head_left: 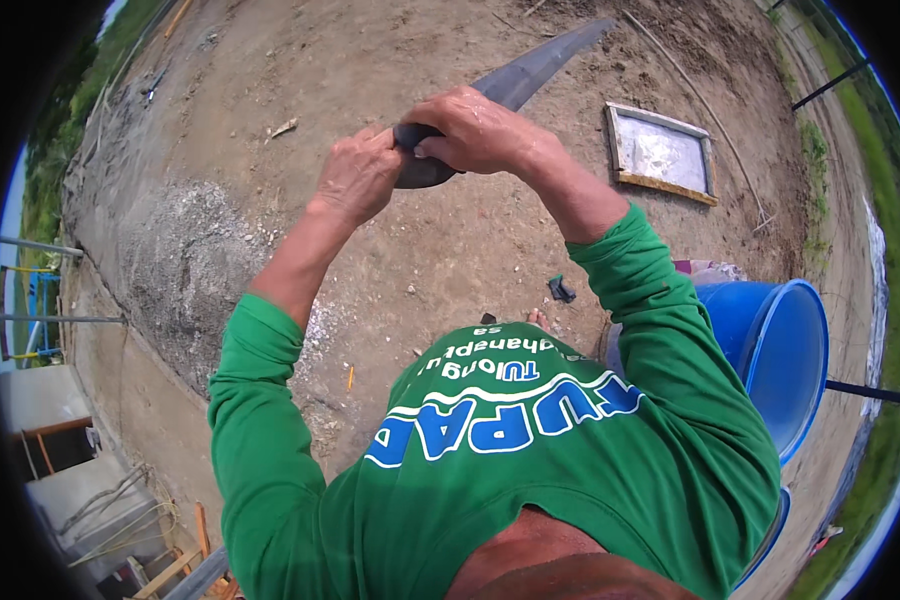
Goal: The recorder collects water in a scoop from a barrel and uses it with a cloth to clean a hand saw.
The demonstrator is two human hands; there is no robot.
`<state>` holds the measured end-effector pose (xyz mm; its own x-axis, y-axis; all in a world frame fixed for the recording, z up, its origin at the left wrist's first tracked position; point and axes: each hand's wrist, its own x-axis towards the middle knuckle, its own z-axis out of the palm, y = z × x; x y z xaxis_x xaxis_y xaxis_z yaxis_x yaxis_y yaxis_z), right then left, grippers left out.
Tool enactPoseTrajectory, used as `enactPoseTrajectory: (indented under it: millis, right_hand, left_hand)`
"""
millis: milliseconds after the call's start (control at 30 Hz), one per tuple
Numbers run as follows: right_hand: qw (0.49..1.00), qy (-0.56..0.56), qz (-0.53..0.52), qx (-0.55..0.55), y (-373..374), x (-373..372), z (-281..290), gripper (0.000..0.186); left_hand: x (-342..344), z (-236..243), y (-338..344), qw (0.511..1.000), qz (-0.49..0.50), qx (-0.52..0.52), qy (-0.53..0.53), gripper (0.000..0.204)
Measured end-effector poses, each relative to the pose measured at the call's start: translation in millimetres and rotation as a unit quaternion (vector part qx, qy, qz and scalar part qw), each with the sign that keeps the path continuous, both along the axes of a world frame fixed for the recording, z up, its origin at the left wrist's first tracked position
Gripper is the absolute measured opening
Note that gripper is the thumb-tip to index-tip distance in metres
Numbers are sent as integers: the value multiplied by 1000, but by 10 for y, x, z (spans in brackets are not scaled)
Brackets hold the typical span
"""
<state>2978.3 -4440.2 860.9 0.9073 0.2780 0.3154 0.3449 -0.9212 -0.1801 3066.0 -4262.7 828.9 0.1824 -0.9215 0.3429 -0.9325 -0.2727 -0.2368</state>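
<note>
A long dark grey tube-like piece (540,78) stretches from my hands toward the far right, narrowing with distance. Whether it is a pipe or a flattened hose I cannot make out. My right hand (467,130) is wrapped over its near end from above, thumb pressed against it. Close beside, the closed fingers of my left hand (358,177) grip the dark edge of the same end. Part of the near end (425,172) shows below my knuckles. Both arms, in green sleeves, reach forward over bare ground.
A pile of grey gravel (185,265) lies at left. Far right, a wooden frame (662,185) with a pale inside rests on the dirt, a thin pole (692,92) beyond it. A blue drum (785,365) stands by my right arm. A small dark object (561,290) lies near my feet.
</note>
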Motion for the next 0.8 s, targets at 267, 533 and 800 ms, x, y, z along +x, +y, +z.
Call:
enactPoseTrajectory:
  millis: [267,533,800]
  right_hand:
    - [947,-182,-236,118,-1027,-28,-204,32]
    - [972,-166,-83,141,-6,-183,-592,31]
    - [970,-174,-107,132,-115,-185,-595,32]
  left_hand:
    - [-105,-29,113,994,31,-59,88,9]
    - [-78,-271,-59,981,101,-65,151,18]
    - [-132,-324,-253,973,94,-97,187,8]
